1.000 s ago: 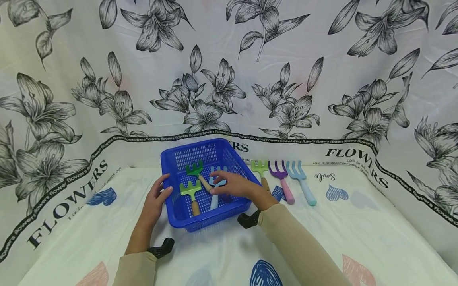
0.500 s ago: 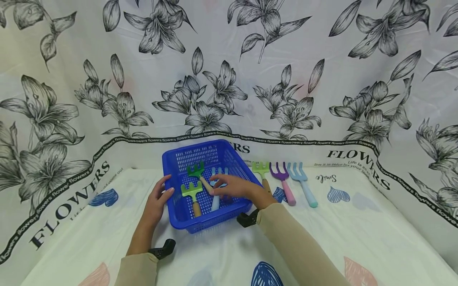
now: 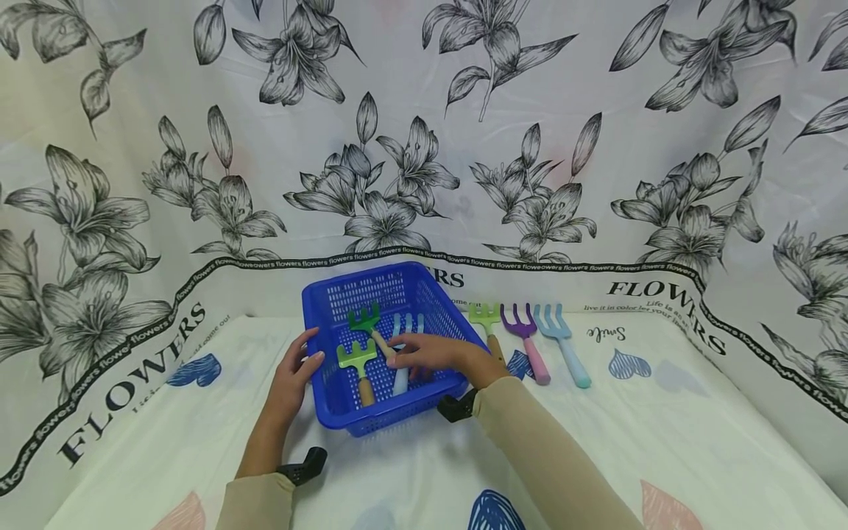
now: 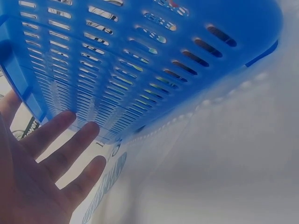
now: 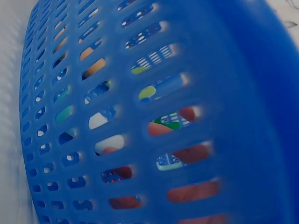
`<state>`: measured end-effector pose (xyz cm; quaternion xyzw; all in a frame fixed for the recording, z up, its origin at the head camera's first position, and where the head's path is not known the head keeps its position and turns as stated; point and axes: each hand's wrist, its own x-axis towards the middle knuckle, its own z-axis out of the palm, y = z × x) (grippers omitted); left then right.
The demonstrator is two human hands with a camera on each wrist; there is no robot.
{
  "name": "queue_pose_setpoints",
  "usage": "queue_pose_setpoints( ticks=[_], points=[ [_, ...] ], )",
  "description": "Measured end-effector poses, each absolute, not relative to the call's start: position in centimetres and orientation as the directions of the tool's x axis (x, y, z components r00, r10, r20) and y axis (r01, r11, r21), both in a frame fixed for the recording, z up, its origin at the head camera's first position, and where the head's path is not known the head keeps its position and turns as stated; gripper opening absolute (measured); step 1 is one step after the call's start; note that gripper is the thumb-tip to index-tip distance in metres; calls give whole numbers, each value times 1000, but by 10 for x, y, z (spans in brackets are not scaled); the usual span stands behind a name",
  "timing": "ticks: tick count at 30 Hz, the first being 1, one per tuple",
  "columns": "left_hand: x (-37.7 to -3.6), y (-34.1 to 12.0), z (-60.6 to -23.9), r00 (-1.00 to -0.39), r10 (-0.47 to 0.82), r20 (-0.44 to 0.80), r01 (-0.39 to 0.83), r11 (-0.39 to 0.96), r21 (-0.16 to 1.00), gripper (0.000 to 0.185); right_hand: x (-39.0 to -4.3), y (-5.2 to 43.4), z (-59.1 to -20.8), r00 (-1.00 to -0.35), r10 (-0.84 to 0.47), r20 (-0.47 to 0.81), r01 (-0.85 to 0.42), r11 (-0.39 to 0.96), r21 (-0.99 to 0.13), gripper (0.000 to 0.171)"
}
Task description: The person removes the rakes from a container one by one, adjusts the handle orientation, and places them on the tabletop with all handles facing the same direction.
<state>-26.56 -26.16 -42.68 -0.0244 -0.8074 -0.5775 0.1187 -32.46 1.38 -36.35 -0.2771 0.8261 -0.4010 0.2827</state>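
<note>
A blue slotted basket (image 3: 391,294) is set on the printed tablecloth (image 3: 662,442), towards its back edge and left of centre. Its left wall is touched by the left hand (image 3: 294,375), whose fingers (image 4: 70,154) are spread straight against the slots, gripping nothing. The right hand (image 3: 430,353) is reached over the basket's right rim, its fingers laid on the pale blue fork (image 3: 404,346) lying inside; whether they are closed on it cannot be told. Beside that fork, a dark green rake (image 3: 364,322) and a light green rake (image 3: 355,358) are held in the basket. Right of the basket, near the back edge, a green rake (image 3: 484,316), a purple fork (image 3: 520,324) and a blue fork (image 3: 553,327) are lined up on the cloth.
</note>
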Motion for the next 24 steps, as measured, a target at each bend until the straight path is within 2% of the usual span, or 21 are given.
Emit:
queue_pose_setpoints(
  ticks=[6,15,24],
  points=[
    [-264,-261,-424,-970,-102,223,178,333,926,60,-328,13,-367,-640,-706,-303,-248,563,-788,62],
    [-269,-263,-431,-967,-97,238,195,324,926,59,-329,15,-368,-628,-696,-347,-253,604,-756,59],
    [-260,-259,-419,-976,-91,199,162,311,937,62,-327,16,-368,-727,-626,-281,-270,638,-721,49]
  ],
)
